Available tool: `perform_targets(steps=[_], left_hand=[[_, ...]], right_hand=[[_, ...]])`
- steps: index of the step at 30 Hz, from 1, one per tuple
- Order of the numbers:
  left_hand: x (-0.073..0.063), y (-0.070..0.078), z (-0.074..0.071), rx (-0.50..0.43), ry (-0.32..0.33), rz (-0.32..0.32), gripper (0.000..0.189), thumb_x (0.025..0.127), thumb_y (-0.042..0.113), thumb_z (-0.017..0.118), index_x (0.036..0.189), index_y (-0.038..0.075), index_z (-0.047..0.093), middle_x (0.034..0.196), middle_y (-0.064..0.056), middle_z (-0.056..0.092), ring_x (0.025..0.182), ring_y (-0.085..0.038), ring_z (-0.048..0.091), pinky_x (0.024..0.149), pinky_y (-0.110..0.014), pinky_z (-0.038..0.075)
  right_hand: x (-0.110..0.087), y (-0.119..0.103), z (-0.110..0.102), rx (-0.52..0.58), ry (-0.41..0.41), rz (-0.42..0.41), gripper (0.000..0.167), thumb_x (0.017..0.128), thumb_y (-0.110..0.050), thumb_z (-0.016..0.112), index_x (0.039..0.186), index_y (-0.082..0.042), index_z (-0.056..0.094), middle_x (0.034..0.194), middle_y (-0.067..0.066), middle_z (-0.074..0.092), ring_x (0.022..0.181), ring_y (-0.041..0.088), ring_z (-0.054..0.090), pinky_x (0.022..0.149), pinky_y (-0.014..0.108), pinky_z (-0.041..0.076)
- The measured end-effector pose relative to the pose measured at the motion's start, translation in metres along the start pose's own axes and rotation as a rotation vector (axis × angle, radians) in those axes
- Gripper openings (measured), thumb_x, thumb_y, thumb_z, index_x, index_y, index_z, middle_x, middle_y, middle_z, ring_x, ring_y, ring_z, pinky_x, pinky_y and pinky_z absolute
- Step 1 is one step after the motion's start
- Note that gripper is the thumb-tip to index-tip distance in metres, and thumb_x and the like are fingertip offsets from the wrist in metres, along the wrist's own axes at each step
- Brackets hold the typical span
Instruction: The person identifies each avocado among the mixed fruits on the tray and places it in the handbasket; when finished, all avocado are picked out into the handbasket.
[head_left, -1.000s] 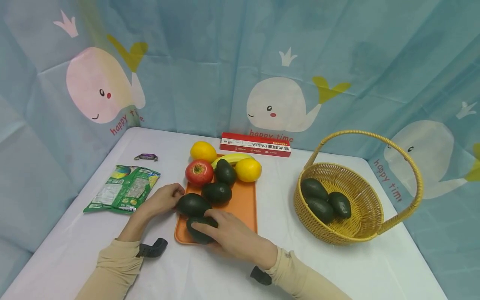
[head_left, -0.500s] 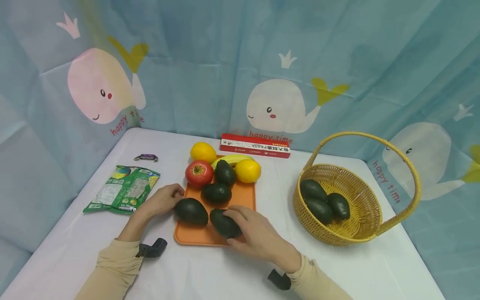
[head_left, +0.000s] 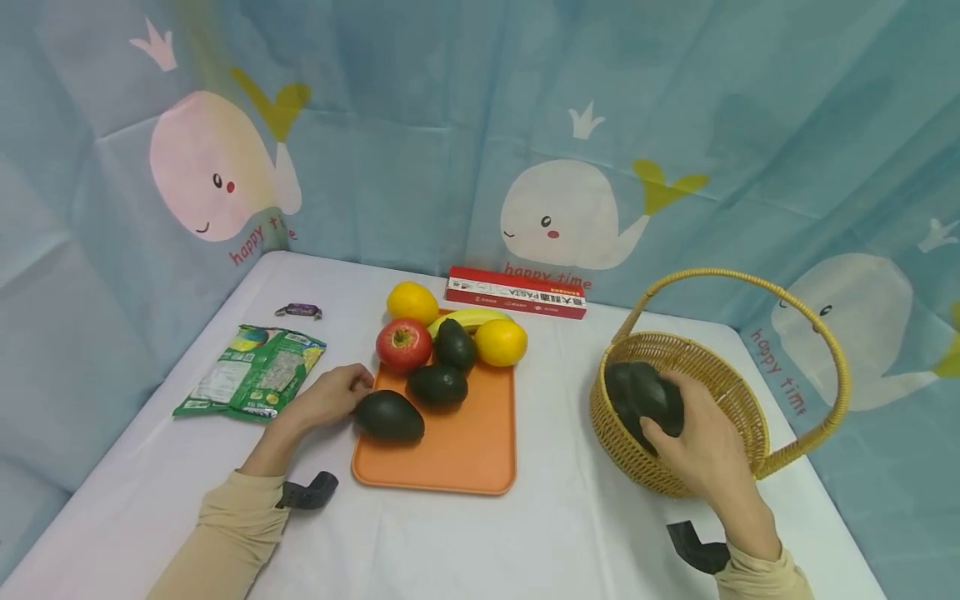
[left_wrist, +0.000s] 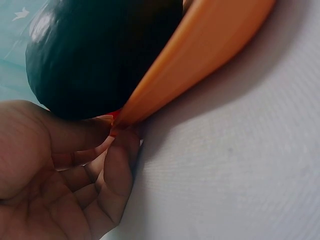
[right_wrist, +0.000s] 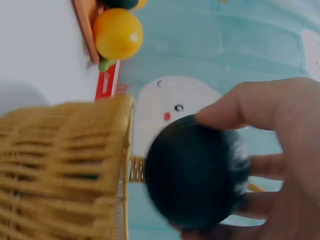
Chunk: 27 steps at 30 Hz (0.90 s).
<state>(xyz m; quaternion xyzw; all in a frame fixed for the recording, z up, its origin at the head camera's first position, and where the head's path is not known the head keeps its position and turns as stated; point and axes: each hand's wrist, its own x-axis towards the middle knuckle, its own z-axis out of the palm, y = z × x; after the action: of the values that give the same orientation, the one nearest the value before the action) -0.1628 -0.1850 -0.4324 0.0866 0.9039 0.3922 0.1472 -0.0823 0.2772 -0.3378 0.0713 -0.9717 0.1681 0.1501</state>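
My right hand [head_left: 701,437] grips a dark green avocado [right_wrist: 195,172] at the wicker basket [head_left: 675,479], above the avocados lying inside. In the right wrist view the fruit sits beside the basket's rim, thumb on one side and fingers on the other. My left hand [head_left: 333,396] pinches the left edge of the orange tray [head_left: 465,450] between thumb and fingers, plain in the left wrist view. Close to it on the tray lies an avocado [head_left: 389,416]. Two more avocados, one lying [head_left: 437,386] and one tilted [head_left: 455,346], rest behind it.
A red pomegranate [head_left: 404,345], two yellow-orange round fruits and bananas [head_left: 472,318] fill the tray's back. Beyond stands a red pasta box [head_left: 516,293]. On the left lie a green snack bag [head_left: 258,372] and a purple wrapped candy [head_left: 299,311]. The basket's tall handle [head_left: 813,317] arches overhead.
My right hand has carried an avocado from the tray's front rightward to the basket. The remaining front avocado settled slightly lower on the tray. My left hand stayed at the tray's edge.
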Motion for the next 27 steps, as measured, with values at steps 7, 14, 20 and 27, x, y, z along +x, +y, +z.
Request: perform_targets(steps=[7, 14, 20, 27], left_hand=[[0.000, 0.001, 0.000, 0.008, 0.003, -0.010, 0.017, 0.096, 0.011, 0.053, 0.103, -0.003, 0.059, 0.084, -0.010, 0.063, 0.074, -0.017, 0.055, 0.068, -0.028, 0.044], [0.000, 0.000, 0.001, 0.007, 0.002, -0.012, 0.017, 0.096, 0.010, 0.053, 0.104, -0.004, 0.058, 0.082, -0.010, 0.061, 0.073, -0.017, 0.053, 0.067, -0.028, 0.043], [0.000, 0.001, 0.000, 0.003, 0.001, -0.004, 0.016, 0.096, 0.010, 0.053, 0.103, -0.004, 0.058, 0.082, -0.009, 0.060, 0.072, -0.016, 0.052, 0.066, -0.027, 0.042], [0.000, 0.001, 0.001, -0.002, 0.003, -0.008, 0.017, 0.096, 0.010, 0.053, 0.104, -0.004, 0.058, 0.083, -0.010, 0.060, 0.073, -0.017, 0.053, 0.066, -0.027, 0.043]], right_hand=[[0.001, 0.016, -0.001, -0.068, -0.220, 0.055, 0.062, 0.080, -0.021, 0.072, 0.135, -0.003, 0.048, 0.129, 0.025, 0.057, 0.111, 0.045, 0.059, 0.082, 0.059, 0.049], [0.008, 0.015, -0.001, -0.056, -0.286, 0.018, 0.062, 0.081, -0.018, 0.074, 0.136, -0.005, 0.047, 0.136, 0.024, 0.053, 0.118, 0.047, 0.055, 0.090, 0.061, 0.046], [0.011, 0.013, 0.000, -0.051, -0.296, 0.034, 0.061, 0.082, -0.021, 0.074, 0.136, -0.007, 0.048, 0.136, 0.023, 0.054, 0.119, 0.046, 0.055, 0.090, 0.060, 0.046], [0.015, 0.009, 0.005, -0.069, -0.276, 0.039, 0.063, 0.086, -0.030, 0.072, 0.139, -0.005, 0.049, 0.135, 0.025, 0.053, 0.116, 0.046, 0.056, 0.087, 0.059, 0.048]])
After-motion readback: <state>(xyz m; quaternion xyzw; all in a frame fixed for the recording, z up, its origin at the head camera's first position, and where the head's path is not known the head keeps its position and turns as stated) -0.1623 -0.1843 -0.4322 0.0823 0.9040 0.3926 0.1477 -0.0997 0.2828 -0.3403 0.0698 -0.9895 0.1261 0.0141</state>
